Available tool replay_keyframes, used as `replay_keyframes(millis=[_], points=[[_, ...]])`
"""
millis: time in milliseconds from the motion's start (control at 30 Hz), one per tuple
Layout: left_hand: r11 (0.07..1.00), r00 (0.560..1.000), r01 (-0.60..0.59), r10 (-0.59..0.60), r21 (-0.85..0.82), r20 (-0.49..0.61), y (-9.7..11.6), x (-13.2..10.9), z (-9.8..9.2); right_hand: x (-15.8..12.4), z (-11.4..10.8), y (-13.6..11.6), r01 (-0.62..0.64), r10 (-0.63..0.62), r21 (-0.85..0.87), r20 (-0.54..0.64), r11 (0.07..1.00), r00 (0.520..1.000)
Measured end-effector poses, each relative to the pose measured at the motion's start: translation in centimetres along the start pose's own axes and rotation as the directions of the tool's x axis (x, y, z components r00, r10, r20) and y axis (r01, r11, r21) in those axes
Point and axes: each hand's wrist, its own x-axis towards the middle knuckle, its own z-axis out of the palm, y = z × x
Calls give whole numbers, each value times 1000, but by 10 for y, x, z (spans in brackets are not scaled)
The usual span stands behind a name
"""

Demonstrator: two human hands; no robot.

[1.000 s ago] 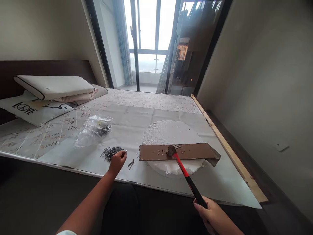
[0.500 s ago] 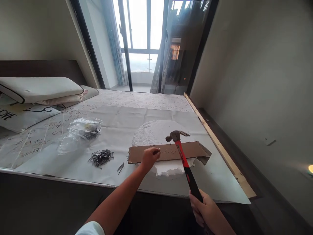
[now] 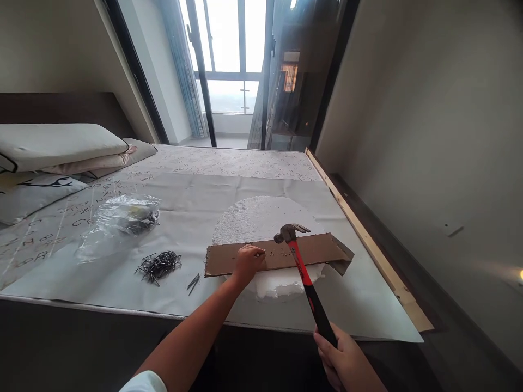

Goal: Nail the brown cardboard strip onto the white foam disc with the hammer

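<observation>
My left hand (image 3: 246, 263) rests on a brown cardboard strip (image 3: 318, 247) and pinches a small nail (image 3: 260, 253) upright against it. The strip lies across a round white foam disc (image 3: 257, 218). My right hand (image 3: 347, 362) grips the black end of a red-and-black claw hammer (image 3: 304, 277); its steel head (image 3: 289, 233) hovers just above the strip, to the right of the nail. Several nail heads dot the strip near there.
A pile of dark nails (image 3: 158, 264) and two loose ones (image 3: 193, 281) lie on a grey sheet (image 3: 196, 207) over the bed. A clear plastic bag (image 3: 118, 218) sits left; pillows (image 3: 53, 144) far left. A wooden batten (image 3: 363, 239) runs along the right edge.
My left hand went from the nail pile to the cardboard strip with a nail. The hammer head rose off the strip, then came down a little toward it.
</observation>
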Motion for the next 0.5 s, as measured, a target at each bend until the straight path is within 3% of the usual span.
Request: replay_keyframes(millis=[233,500], points=[[998,1000,-3,4,-65,7,1,-4,-4,-13,3,-16,-7,13,-156,38,988,999],[996,999,-35,33,-76,-33,-4,-5,1,-17,0,-6,71,-78,-319,-9,945,997]])
